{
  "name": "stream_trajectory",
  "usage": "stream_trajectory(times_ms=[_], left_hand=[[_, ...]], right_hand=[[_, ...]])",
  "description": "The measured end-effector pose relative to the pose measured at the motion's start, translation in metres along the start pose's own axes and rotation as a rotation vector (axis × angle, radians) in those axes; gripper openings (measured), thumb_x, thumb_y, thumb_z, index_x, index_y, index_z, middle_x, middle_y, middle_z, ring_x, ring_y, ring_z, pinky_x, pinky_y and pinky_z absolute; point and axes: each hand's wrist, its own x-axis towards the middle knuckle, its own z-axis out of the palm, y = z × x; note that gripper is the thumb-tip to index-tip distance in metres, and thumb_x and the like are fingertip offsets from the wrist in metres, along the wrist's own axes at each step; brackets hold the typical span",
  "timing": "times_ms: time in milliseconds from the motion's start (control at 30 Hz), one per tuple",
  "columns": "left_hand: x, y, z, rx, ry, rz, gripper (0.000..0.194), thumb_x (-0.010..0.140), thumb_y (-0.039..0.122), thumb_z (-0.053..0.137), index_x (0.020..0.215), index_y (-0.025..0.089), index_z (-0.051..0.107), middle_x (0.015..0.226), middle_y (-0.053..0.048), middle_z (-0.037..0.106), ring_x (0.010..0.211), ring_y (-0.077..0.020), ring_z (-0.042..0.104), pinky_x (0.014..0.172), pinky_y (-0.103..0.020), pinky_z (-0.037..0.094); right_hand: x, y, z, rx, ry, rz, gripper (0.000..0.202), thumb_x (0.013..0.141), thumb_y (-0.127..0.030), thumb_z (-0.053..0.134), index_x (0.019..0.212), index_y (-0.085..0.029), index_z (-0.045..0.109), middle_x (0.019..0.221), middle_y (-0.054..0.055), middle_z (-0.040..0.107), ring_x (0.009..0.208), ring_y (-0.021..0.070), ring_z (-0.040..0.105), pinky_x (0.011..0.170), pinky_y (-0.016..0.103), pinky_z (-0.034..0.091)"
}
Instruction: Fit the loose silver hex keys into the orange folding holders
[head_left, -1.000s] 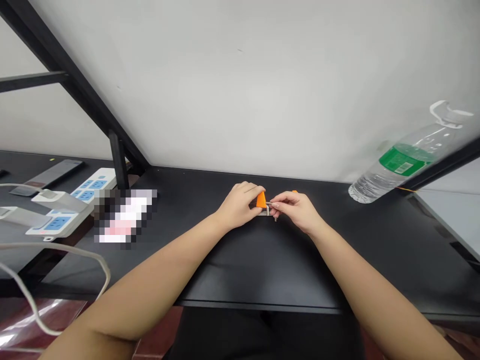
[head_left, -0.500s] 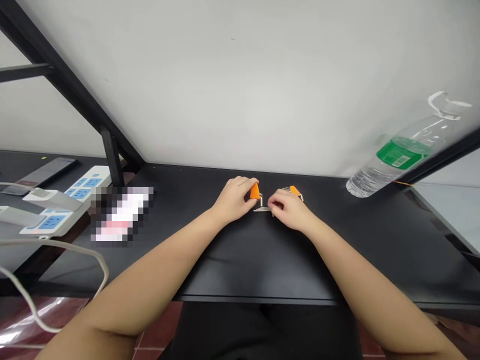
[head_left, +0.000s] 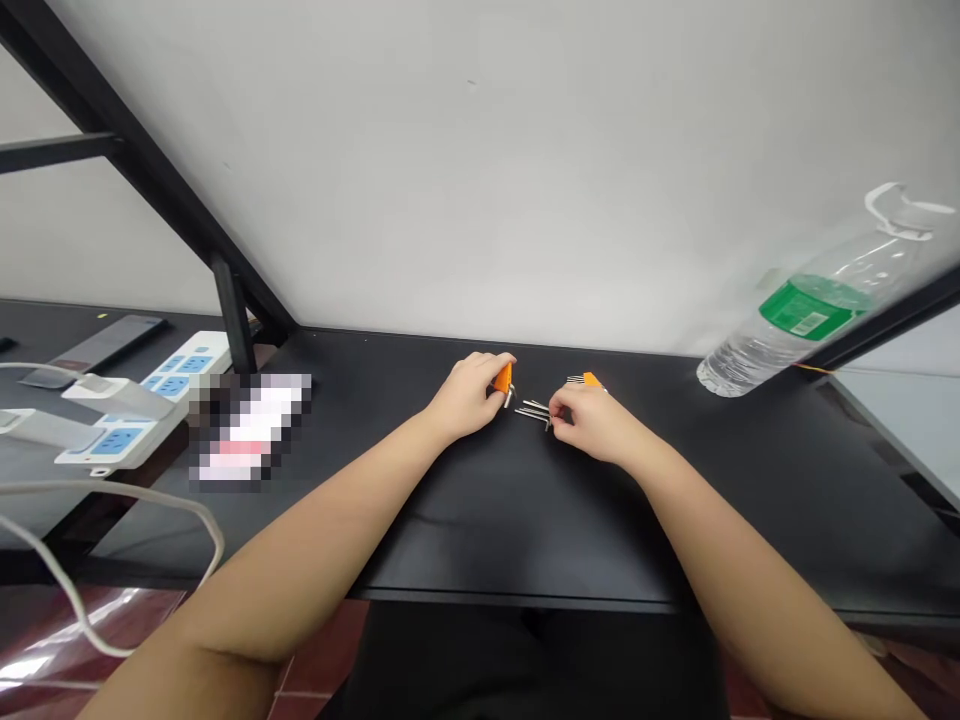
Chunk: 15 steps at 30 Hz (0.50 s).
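Note:
Fingers and thumb of my left hand (head_left: 469, 395) are closed on an orange holder (head_left: 503, 378), with a short bent metal key (head_left: 509, 397) sticking out of its right side. Several thin metal hex keys (head_left: 533, 410) lie between my hands, their right ends at the fingertips of my right hand (head_left: 589, 420), which pinches them. Just behind my right hand lies a second orange holder (head_left: 592, 380) with thin metal keys at its left side, partly hidden by the hand.
A large clear bottle with a green label (head_left: 814, 306) leans at the right. On the left are a blurred bright phone-like object (head_left: 247, 428), a white power strip (head_left: 187, 365) with plugs, white cables (head_left: 161, 492) and a dark flat device (head_left: 97, 350). A pale wall rises behind the black table (head_left: 525, 540).
My right hand has moved slightly right and away from my left hand, and the loose keys have shifted right and fanned out. The orange holder in my left hand has tilted.

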Motion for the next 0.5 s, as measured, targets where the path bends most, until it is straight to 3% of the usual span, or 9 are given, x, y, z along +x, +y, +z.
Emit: stream_trajectory(times_ms=[200,500], left_hand=[[0.001,-0.003,0.002,-0.009,-0.007,-0.032,0.048,0.085,0.016,0.058,0.133,0.023,0.060,0.111,-0.006,0.071,0.106,-0.0241,0.063,0.098,-0.040,0.051],[0.000,-0.003,0.003,0.001,-0.001,-0.012,0.047,0.084,0.020,0.062,0.131,0.023,0.061,0.116,-0.006,0.071,0.110,-0.0253,0.064,0.100,-0.042,0.052]], right_hand=[[0.000,0.001,0.002,-0.084,-0.032,0.081,0.008,0.093,-0.026,0.064,0.097,-0.020,0.069,0.101,0.006,0.065,0.082,0.0176,0.061,0.069,0.029,0.042],[0.005,-0.022,0.016,-0.284,-0.115,0.130,0.011,0.085,-0.011,0.060,0.080,-0.019,0.067,0.098,0.009,0.067,0.065,0.0160,0.058,0.058,0.031,0.036]])
